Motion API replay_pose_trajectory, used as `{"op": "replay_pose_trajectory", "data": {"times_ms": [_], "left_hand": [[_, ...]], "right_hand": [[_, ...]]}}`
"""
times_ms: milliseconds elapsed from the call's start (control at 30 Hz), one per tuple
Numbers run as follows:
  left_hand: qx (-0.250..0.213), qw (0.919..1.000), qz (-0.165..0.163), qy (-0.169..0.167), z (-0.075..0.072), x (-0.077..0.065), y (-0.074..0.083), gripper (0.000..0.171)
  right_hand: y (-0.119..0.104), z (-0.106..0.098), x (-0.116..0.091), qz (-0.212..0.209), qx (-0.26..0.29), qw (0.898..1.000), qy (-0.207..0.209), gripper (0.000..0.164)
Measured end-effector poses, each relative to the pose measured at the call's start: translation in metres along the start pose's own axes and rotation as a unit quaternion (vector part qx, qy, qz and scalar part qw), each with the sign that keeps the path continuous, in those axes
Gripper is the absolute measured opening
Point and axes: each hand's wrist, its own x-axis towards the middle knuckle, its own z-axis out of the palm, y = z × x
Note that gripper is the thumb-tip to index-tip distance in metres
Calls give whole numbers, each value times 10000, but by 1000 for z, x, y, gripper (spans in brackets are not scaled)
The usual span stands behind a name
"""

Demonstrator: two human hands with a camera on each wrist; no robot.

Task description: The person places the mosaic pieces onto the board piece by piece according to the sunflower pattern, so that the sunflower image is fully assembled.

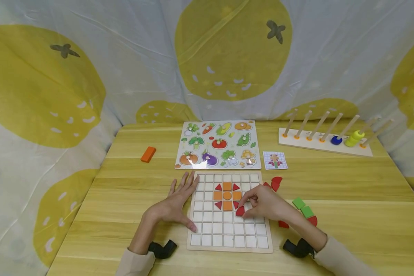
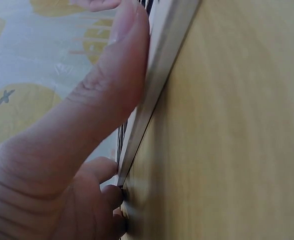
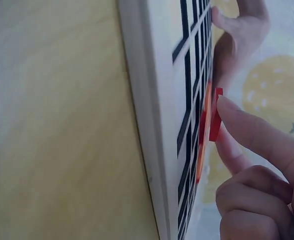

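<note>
A wooden grid board (image 1: 217, 229) lies in front of me with white square cells. Near its upper middle, orange squares (image 1: 227, 186) surround an orange circle (image 1: 227, 196), with red triangles (image 1: 219, 187) at the corners. My right hand (image 1: 265, 203) pinches a red quarter-round tile (image 1: 240, 211) between thumb and fingers, just below the lower right triangle. In the right wrist view that red tile (image 3: 216, 115) is edge-on, close over the grid. My left hand (image 1: 174, 205) rests with fingers spread along the board's left edge, thumb (image 2: 107, 85) against the rim.
Right of the board lie green square tiles (image 1: 307, 211) and several red tiles (image 1: 276, 182), some partly behind my right arm. Behind it are a vegetable puzzle (image 1: 180, 149), a small pattern card (image 1: 275, 160) and a peg stand (image 1: 301, 140). An orange block (image 1: 148, 154) lies left.
</note>
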Motion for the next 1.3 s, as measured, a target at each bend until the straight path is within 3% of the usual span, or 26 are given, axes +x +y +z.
{"op": "replay_pose_trajectory", "data": {"times_ms": [300,1300], "left_hand": [[-7,10000,-42,0,0,0,0,154],[21,10000,-4,3,0,-1,0,154]], "right_hand": [[-5,13,3,7,-164,9998,-138,20],[-3,13,2,-67,-169,9997,-151,20]]}}
